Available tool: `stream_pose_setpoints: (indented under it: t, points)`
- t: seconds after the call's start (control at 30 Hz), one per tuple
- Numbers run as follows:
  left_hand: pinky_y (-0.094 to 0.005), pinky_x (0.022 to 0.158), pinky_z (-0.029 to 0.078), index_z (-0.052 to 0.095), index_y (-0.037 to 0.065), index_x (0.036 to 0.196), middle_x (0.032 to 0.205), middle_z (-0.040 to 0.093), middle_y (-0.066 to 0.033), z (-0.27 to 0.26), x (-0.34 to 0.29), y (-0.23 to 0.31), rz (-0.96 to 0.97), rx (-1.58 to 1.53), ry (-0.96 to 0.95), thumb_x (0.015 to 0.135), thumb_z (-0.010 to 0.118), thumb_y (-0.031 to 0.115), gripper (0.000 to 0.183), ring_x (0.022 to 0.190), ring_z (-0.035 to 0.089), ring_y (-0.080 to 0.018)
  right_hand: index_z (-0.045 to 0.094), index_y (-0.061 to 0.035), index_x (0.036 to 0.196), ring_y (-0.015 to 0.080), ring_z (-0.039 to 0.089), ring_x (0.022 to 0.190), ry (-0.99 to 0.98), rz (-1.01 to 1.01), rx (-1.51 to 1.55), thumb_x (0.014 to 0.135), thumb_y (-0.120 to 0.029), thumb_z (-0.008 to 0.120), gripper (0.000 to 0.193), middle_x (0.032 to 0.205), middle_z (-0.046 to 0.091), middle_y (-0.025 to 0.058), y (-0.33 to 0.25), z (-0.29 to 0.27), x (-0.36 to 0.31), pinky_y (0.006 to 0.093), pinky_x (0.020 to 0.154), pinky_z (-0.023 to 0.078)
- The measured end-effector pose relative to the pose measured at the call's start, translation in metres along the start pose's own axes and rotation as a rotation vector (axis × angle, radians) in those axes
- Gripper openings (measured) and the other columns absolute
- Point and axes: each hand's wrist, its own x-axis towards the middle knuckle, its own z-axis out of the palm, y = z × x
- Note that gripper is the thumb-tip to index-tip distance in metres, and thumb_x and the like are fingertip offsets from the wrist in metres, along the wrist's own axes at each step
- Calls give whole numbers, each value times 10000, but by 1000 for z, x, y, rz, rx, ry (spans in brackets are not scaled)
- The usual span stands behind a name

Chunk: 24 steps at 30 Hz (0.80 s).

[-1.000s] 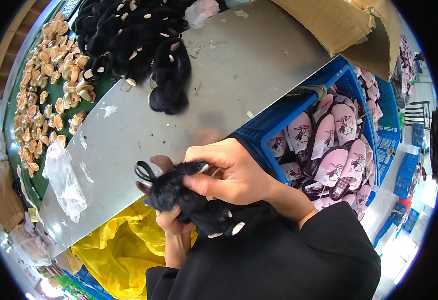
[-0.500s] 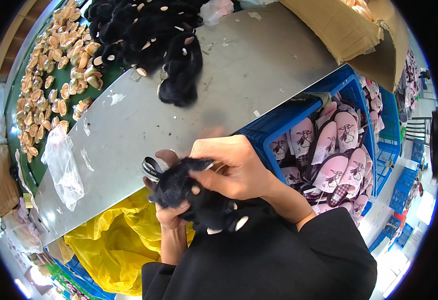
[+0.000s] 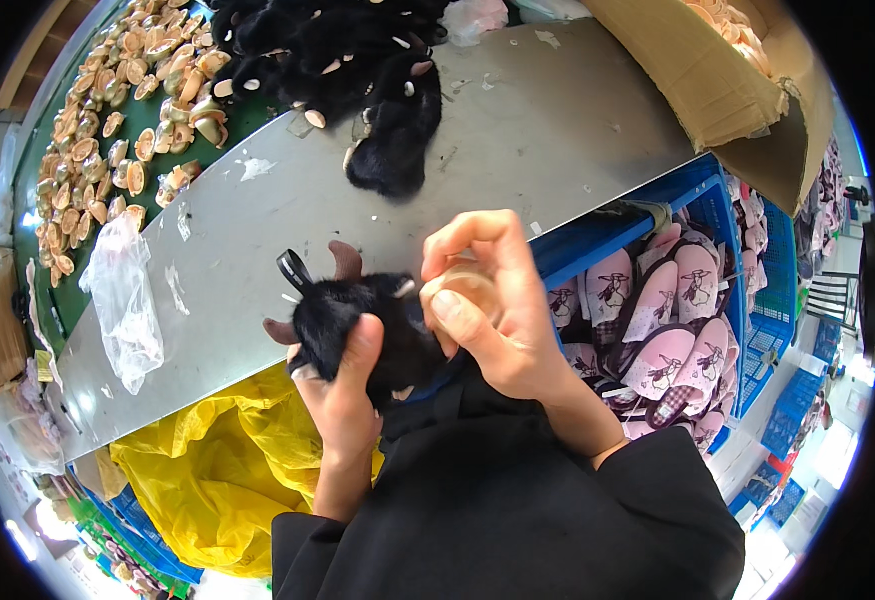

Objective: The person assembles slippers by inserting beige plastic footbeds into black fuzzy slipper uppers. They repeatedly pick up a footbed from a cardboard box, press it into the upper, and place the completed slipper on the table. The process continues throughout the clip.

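Observation:
My left hand (image 3: 343, 395) is closed around a black plush animal (image 3: 358, 325), its thumb lying across the fur. The toy has brown horn-like or ear-like pieces and a black ribbon loop on top. Beside it, to the right, my right hand (image 3: 498, 310) pinches a small round, pale, see-through disc (image 3: 475, 292) between thumb and curled fingers. Whether the disc touches the plush is hard to make out. More black plush toys (image 3: 393, 135) lie heaped on the metal tabletop (image 3: 288, 215) at the far side, pale and pinkish bits showing among them.
Many gold-and-beige half shells (image 3: 83, 150) cover a green surface at the left. A clear plastic bag (image 3: 126, 300) hangs over the table's left part. Yellow sheeting (image 3: 223, 470) lies below the near edge. Right: a blue crate (image 3: 613, 235) of pink slippers (image 3: 658, 365) and a cardboard box (image 3: 703, 85).
My right hand has come off the plush, moved up and right, and now shows a round disc. My left hand has turned, its thumb now on top of the toy. The view has shifted slightly.

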Motion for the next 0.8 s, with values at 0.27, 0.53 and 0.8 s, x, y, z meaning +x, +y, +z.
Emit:
stream_pose_setpoints:
  t: [0.27,0.53,0.8]
  points:
    - [-277,868,484,687,-64,1059,984,715,-63,0,2,-9,72,6,73,966,645,4,124,902,648,-146,581,17,1211,68,619,735,51,86,-4,985,-133,707,300,851,669,65,-11,7,-8,212,645,496]
    - [-298,969,469,666,-81,1156,1120,714,-112,-1,-5,-1,157,156,-86,965,625,-2,211,1043,654,-176,602,-35,1175,130,691,796,27,-153,-383,967,-108,711,246,924,691,88,5,9,-4,243,717,536]
    - [-308,927,478,635,-68,1188,1084,697,-101,1,-3,-5,235,327,-113,952,607,-8,245,1009,653,-187,549,20,1174,336,668,760,82,-593,-700,865,-8,742,366,975,669,184,36,9,8,375,670,546]
